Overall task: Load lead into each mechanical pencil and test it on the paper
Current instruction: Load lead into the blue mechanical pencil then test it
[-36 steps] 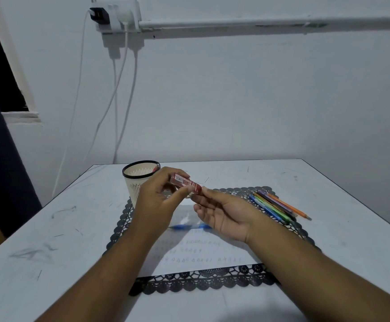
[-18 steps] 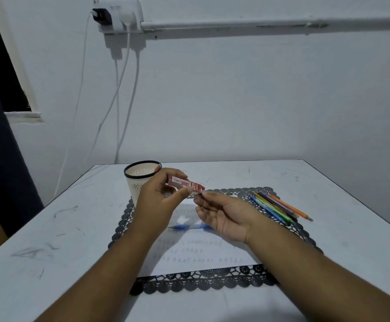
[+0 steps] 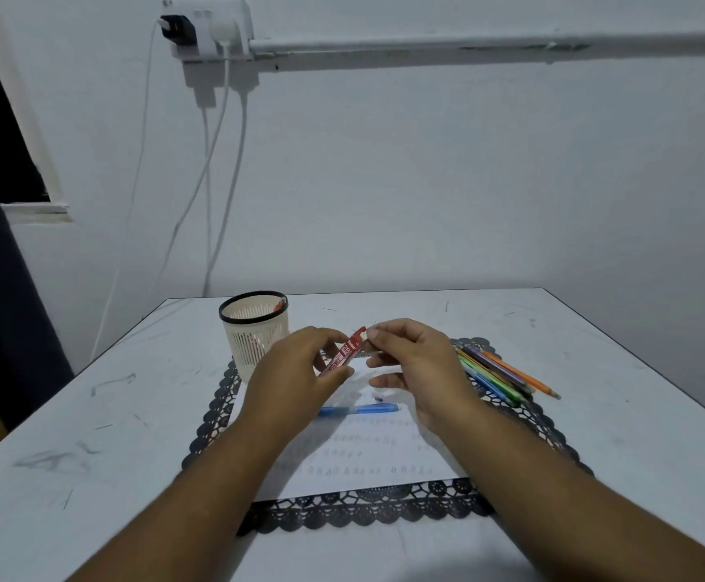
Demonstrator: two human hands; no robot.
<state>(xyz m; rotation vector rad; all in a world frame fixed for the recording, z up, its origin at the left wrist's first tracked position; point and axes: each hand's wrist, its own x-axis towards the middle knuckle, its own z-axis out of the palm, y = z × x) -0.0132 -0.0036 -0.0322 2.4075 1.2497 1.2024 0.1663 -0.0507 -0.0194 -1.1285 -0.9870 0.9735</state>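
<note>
My left hand (image 3: 296, 371) grips a red lead case (image 3: 344, 350), tilted with its top end up and to the right. At that top end, the fingertips of my right hand (image 3: 414, 363) pinch a thin lead that is barely visible. Below my hands a blue mechanical pencil (image 3: 359, 410) lies on the white paper (image 3: 363, 459), which carries rows of pencil marks. A small dark piece (image 3: 378, 399) lies just above the blue pencil. Several coloured mechanical pencils (image 3: 502, 373) lie in a bunch on the right of the mat.
A black lace-edged mat (image 3: 367, 508) lies under the paper on the white table (image 3: 90, 455). A cream mesh pen cup (image 3: 254, 329) stands at the mat's back left corner. White cables hang from a wall socket (image 3: 208, 31) behind the table.
My right hand turned palm-down and rose to the case's top end. My left hand tilted the case from sloping down-right to pointing up-right.
</note>
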